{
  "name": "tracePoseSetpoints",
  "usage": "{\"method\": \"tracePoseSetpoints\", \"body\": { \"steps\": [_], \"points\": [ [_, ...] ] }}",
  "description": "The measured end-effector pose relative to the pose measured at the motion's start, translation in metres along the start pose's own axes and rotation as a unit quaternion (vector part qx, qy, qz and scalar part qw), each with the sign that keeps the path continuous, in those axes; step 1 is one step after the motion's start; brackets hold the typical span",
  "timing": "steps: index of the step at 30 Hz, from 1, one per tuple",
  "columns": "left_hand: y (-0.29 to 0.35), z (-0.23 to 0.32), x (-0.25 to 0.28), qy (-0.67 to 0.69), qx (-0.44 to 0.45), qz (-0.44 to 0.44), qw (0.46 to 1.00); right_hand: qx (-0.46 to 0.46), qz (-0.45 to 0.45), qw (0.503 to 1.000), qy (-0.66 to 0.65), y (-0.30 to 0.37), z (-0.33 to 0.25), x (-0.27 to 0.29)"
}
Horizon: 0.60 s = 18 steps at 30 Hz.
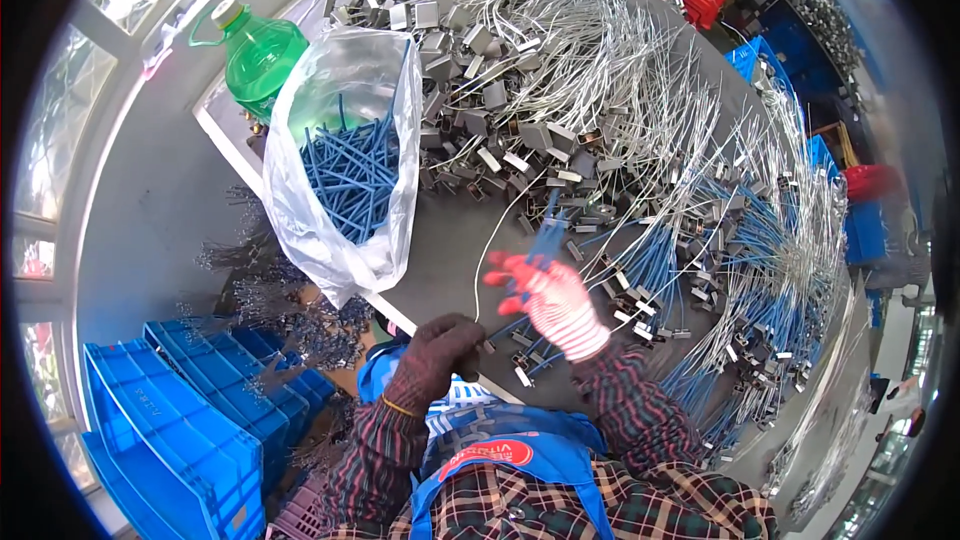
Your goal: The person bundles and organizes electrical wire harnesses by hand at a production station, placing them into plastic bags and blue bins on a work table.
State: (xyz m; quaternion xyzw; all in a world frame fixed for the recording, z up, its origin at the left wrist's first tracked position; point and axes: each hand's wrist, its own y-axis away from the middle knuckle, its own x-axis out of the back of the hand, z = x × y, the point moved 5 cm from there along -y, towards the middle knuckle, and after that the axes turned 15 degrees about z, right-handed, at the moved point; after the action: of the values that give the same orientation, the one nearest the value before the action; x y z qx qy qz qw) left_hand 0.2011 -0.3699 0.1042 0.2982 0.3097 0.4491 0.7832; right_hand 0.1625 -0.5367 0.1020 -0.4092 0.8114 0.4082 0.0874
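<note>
Over the table edge (393,316), left hand (440,348) closed on white wire (479,275).

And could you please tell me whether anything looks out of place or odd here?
The gloves look mismatched: dark brown on the left hand, striped on the right hand. Dark wiry parts lie scattered beside the blue crates, perhaps spilled.
</note>
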Motion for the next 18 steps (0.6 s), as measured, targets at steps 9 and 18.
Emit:
{"method": "tracePoseSetpoints", "body": {
  "steps": [9,18],
  "points": [
    [0.019,-0.120,0.141,-0.246,-0.140,-0.126,0.951,-0.030,-0.060,0.997,-0.048,0.004,0.073,-0.010],
    [0.077,-0.166,0.237,-0.064,0.190,0.096,0.975,0.200,0.103,0.969,-0.102,-0.031,-0.053,0.031]
  ]
}}
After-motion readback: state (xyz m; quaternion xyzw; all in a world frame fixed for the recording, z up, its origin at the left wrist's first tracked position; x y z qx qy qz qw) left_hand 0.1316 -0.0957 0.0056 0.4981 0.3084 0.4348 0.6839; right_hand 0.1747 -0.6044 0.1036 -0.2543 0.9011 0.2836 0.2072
